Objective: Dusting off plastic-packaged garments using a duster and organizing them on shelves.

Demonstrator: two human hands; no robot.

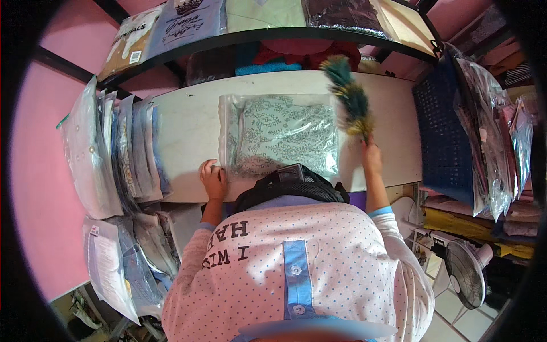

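Note:
A feather duster (350,94) with dark green and yellowish plumes is held upright in my right hand (371,157), whose fingers are wrapped round its handle. Its plumes are over the table, just right of a clear plastic bag. Inside that bag (288,134) lies folded pale green fabric with a dark ornate pattern; the bag is flat on the white table (182,122). My left hand (214,179) rests at the table's near edge, beside the bag's lower left corner. Its fingers are apart and loosely bent, with nothing seen in them.
Bagged garments (128,148) stand in a row at the left. On the right is a dark blue perforated basket (444,134) with more bagged clothes. A black-edged shelf (268,31) holding packaged garments spans the back. A fan (466,273) stands at the lower right.

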